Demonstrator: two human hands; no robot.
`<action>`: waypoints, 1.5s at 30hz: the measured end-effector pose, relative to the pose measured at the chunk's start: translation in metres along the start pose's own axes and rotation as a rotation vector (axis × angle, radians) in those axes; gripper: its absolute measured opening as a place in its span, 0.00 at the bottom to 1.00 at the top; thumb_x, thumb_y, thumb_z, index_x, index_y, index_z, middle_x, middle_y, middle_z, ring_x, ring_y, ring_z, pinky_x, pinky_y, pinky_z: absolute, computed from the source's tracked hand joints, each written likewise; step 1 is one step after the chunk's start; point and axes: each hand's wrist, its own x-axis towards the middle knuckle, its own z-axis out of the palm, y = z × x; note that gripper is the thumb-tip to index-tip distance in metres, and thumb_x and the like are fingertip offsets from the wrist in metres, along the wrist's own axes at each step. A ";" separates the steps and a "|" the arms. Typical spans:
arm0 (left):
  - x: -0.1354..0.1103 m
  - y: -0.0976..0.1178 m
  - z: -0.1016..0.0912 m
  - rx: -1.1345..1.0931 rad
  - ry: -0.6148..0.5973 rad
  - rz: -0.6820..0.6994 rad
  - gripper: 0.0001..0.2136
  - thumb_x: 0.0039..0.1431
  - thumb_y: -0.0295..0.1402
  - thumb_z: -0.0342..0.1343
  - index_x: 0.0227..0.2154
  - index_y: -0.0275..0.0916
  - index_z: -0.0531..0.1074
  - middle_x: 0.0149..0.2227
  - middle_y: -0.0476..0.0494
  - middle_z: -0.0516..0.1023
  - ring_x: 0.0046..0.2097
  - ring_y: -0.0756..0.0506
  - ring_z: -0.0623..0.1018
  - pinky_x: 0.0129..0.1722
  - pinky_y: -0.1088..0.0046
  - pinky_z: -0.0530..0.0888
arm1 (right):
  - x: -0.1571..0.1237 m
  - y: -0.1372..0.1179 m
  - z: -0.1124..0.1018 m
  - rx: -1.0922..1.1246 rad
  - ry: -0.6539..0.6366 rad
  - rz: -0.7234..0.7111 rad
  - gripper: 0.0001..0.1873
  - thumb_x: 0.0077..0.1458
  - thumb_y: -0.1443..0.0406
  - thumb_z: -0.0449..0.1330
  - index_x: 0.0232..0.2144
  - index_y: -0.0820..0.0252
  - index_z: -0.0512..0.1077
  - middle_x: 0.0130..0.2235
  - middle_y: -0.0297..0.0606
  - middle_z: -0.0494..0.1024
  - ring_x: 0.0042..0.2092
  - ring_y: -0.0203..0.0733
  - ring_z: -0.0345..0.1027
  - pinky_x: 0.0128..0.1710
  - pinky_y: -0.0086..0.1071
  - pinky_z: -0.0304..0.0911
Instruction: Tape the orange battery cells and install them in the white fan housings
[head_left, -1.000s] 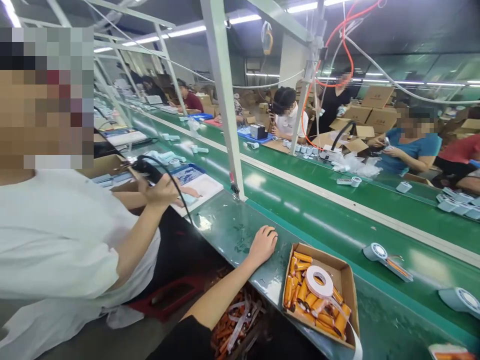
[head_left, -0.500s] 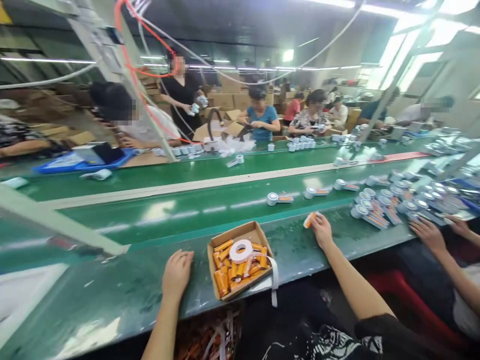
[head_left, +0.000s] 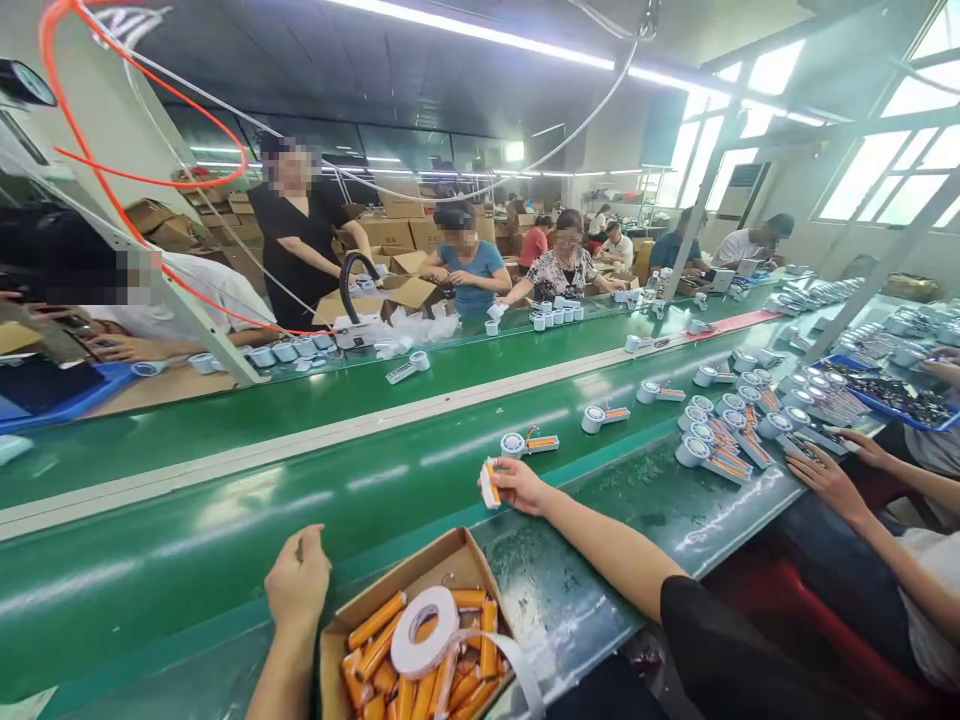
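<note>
1. Cardboard box, bottom centre of frame: open top, loaded with orange tubes lying at mixed angles. White tape roll sits flat on top of them; its loose strip runs out over the box's right side.
2. Right hand, centre of frame: thumb and fingers clamped on a white-and-orange piece. Piece is near the belt's near edge, above and right of the box in frame, clear of it.
3. Left hand, lower left of centre: fingers curled in, beside the box's left side. Can't tell if they grip anything.
4. Green belt crosses the frame. Pale round-headed unit on it just past the right hand, orange strip in its handle.
5. Blue tray, right edge of frame: heap of small dark parts. Cluster of similar units left of it.
6. Open carton, upper middle: flaps up, contents not readable. Clear plastic bags in front.
</note>
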 end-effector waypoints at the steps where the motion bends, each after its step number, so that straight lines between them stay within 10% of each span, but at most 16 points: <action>1: 0.002 -0.003 0.002 0.021 -0.023 0.003 0.22 0.62 0.50 0.47 0.41 0.41 0.80 0.19 0.49 0.72 0.28 0.38 0.77 0.31 0.67 0.71 | 0.005 0.011 -0.001 0.011 -0.063 0.086 0.21 0.70 0.53 0.67 0.56 0.61 0.76 0.53 0.43 0.81 0.48 0.46 0.79 0.47 0.43 0.80; 7: 0.007 -0.011 0.007 0.123 -0.161 -0.043 0.19 0.58 0.50 0.51 0.31 0.45 0.82 0.27 0.44 0.81 0.36 0.36 0.81 0.38 0.67 0.72 | 0.021 0.061 -0.025 0.023 -0.264 0.571 0.42 0.31 0.45 0.86 0.41 0.61 0.75 0.34 0.40 0.84 0.31 0.44 0.79 0.30 0.34 0.74; 16: -0.022 0.032 0.007 0.121 -0.192 0.108 0.11 0.64 0.36 0.55 0.33 0.44 0.82 0.34 0.49 0.86 0.37 0.43 0.81 0.40 0.72 0.70 | 0.009 0.038 -0.022 0.020 -0.203 0.758 0.34 0.36 0.52 0.86 0.44 0.51 0.78 0.36 0.30 0.87 0.37 0.38 0.82 0.37 0.26 0.72; 25: 0.008 -0.010 0.023 0.008 -0.182 0.112 0.11 0.76 0.37 0.53 0.47 0.42 0.80 0.29 0.53 0.84 0.33 0.48 0.82 0.44 0.75 0.75 | 0.030 0.054 -0.048 -0.210 -0.144 0.770 0.24 0.47 0.56 0.82 0.46 0.44 0.81 0.45 0.35 0.89 0.41 0.45 0.86 0.38 0.32 0.82; 35: 0.005 -0.019 0.025 -0.087 -0.163 0.136 0.19 0.80 0.45 0.42 0.35 0.44 0.68 0.26 0.52 0.82 0.30 0.48 0.79 0.41 0.73 0.73 | 0.028 0.052 -0.047 -0.222 -0.158 0.790 0.25 0.47 0.52 0.82 0.47 0.43 0.83 0.45 0.35 0.89 0.42 0.45 0.85 0.43 0.33 0.82; 41: 0.003 -0.018 0.026 -0.052 -0.214 0.171 0.26 0.78 0.49 0.49 0.23 0.42 0.69 0.26 0.48 0.81 0.31 0.47 0.79 0.40 0.71 0.72 | 0.029 0.054 -0.051 -0.220 -0.147 0.830 0.26 0.44 0.52 0.83 0.46 0.43 0.83 0.45 0.36 0.89 0.42 0.45 0.85 0.45 0.33 0.82; 45: 0.003 -0.018 0.027 -0.028 -0.235 0.187 0.17 0.73 0.46 0.57 0.32 0.42 0.79 0.31 0.50 0.84 0.32 0.47 0.79 0.38 0.72 0.71 | 0.034 0.059 -0.054 -0.236 -0.096 0.844 0.30 0.37 0.52 0.86 0.44 0.45 0.83 0.43 0.38 0.89 0.39 0.47 0.85 0.40 0.34 0.82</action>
